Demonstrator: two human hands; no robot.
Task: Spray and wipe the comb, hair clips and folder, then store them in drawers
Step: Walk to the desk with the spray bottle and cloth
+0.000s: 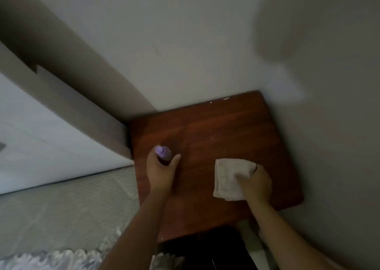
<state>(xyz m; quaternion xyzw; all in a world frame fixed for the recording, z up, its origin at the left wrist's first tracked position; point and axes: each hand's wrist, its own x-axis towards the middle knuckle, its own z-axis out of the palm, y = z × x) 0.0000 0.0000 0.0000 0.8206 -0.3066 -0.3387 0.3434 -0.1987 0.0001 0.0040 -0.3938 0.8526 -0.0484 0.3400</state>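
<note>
No comb, clips or folder are seen on the nightstand (236, 130). A bottle (163, 154), upright at the left edge, is gripped by the closed left hand (162, 171); a cloth (228, 179) is pinched flat under the right hand (255, 184). Which hand is nearer the items cannot be told.

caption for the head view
Left hand grips purple spray bottle; right hand holds cloth over wooden nightstand.
</note>
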